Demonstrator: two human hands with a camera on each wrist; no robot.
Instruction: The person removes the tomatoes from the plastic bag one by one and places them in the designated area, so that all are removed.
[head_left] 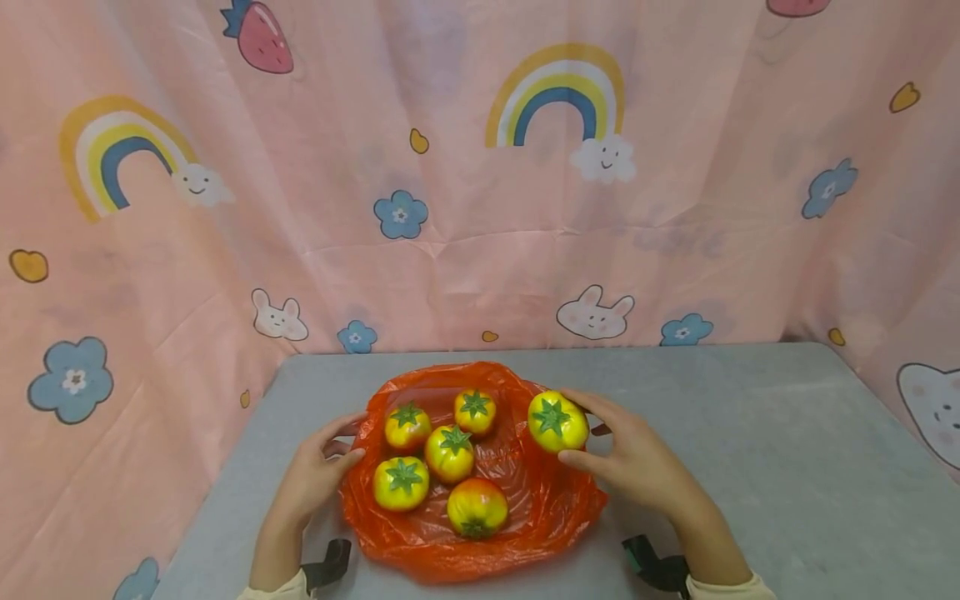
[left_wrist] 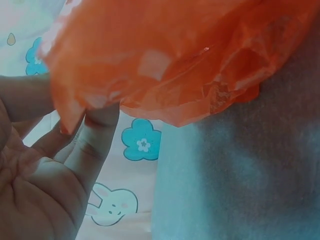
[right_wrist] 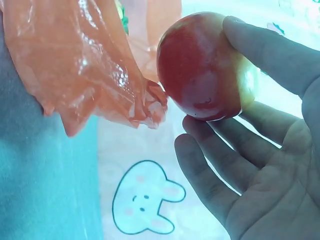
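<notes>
R hand (head_left: 637,454) has one tomato (head_left: 557,423) in its grip, thumb on one side, fingertips on the other, so the gap is only as wide as the fruit. It's up over the RH edge of the red bag (head_left: 465,565). In the R wrist view one finger is clear of it, so prob. a light hold, enough for smth round & smooth. Leafy top faces the head cam; can't tell if the tomato touches the plastic.

L hand (head_left: 317,468) pinches the bag's LH edge, grip narrow, thin film btwn thumb & fingers. Prob. b/c plastic this floppy would slump or slide w/o a hold on the rim.

Bag is spread on the grey worktop (head_left: 750,433), btwn both hands. 5 more in it: far-left tomato (head_left: 408,432), far-right tomato (head_left: 476,412), middle tomato (head_left: 450,458), near-left tomato (head_left: 402,485), near-right tomato (head_left: 477,504). First 4 sit leafy end up; near-right one is tipped, leafy end twd the person. Crinkled plastic & raised rim prob. stop them rolling off. Pink curtain (head_left: 465,283) hangs behind, past the worktop's far edge.
</notes>
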